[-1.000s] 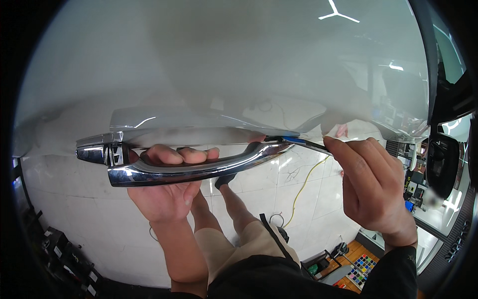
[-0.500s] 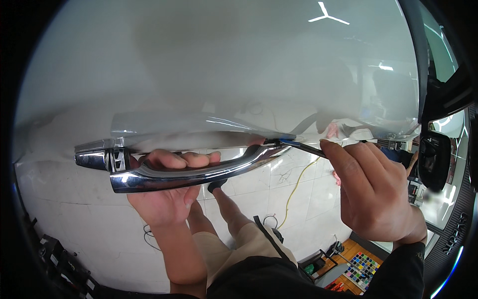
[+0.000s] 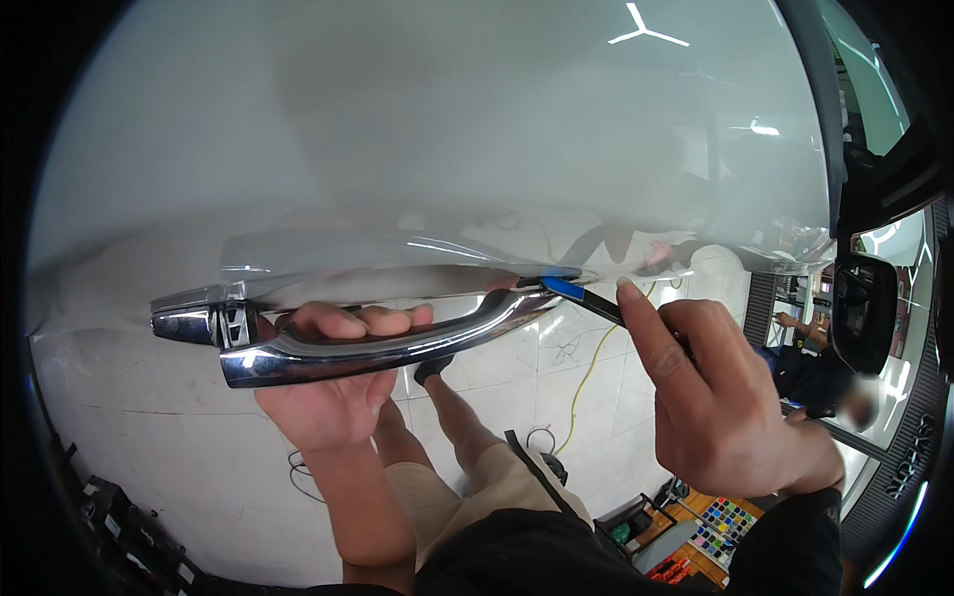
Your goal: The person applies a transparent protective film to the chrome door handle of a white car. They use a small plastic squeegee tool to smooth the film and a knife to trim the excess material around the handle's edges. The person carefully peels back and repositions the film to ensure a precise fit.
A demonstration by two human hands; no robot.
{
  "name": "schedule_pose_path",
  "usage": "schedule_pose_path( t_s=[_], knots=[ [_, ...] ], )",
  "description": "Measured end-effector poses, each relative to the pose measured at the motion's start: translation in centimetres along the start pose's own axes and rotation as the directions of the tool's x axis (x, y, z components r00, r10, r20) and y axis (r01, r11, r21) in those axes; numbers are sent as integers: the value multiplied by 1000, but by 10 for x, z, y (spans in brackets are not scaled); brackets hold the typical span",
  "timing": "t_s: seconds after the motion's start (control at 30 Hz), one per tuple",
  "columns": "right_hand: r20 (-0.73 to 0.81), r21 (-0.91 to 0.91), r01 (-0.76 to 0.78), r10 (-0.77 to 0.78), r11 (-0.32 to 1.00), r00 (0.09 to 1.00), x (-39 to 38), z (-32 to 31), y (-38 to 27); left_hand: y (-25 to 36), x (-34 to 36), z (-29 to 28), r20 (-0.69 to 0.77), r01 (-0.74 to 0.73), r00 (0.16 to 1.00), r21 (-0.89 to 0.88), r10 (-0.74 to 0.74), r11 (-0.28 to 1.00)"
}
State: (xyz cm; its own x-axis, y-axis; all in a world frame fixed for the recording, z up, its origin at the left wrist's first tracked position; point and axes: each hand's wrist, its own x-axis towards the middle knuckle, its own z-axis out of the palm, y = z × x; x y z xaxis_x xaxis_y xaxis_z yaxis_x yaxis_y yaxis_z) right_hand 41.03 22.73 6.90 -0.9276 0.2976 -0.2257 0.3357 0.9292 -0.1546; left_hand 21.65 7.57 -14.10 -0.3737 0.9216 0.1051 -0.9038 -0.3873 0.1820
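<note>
Across the upper half of the view spreads a glossy, pale grey car door panel (image 3: 447, 129), bowed by the lens, with a white tiled floor (image 3: 179, 457) below. A long, curved chrome pull handle (image 3: 397, 351) runs along the panel's lower part, its left end standing out from the door and its right end tapering in toward the paint.

The person's right hand (image 3: 711, 397) comes in from the right, thumb and index finger pinched on the tool; the left hand (image 3: 328, 407) reaches up from below, its fingers curled through the gap behind the handle, gripping it. Beyond the handle's left end, apart from it, sits a short, shiny chrome end cap (image 3: 184, 323). The slim, black, stick-shaped tool (image 3: 601, 306) slants up to the handle's right end, where its small blue tip (image 3: 563, 289) meets the seam; how deep it sits, I cannot tell.

The step in hand looks like working that seam with the handle held outward. The next move probably calls for a steady left-hand grip and light, shallow pressure, sparing the paint.
</note>
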Motion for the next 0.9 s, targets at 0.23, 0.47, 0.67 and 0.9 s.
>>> schedule_pose_path(
  t_s=[0.23, 0.47, 0.67, 0.9],
  knots=[
    [23, -183, 60, -57, 981, 998, -1, -2, -4, 1, 0, -1, 17, -3, 1000, -9, 3, 1000],
    [78, -303, 152, -135, 941, 988, 3, -16, 0, -1, 2, -4, 63, -6, 998, -10, 7, 1000],
    [-65, -308, 175, -205, 935, 977, -3, -4, 12, -2, 5, -5, 96, -17, 995, 1, 17, 1000],
    [-228, -188, 136, -178, 973, 957, -5, 1, 16, 0, 2, -7, 90, -7, 996, 10, 6, 1000]
  ],
)
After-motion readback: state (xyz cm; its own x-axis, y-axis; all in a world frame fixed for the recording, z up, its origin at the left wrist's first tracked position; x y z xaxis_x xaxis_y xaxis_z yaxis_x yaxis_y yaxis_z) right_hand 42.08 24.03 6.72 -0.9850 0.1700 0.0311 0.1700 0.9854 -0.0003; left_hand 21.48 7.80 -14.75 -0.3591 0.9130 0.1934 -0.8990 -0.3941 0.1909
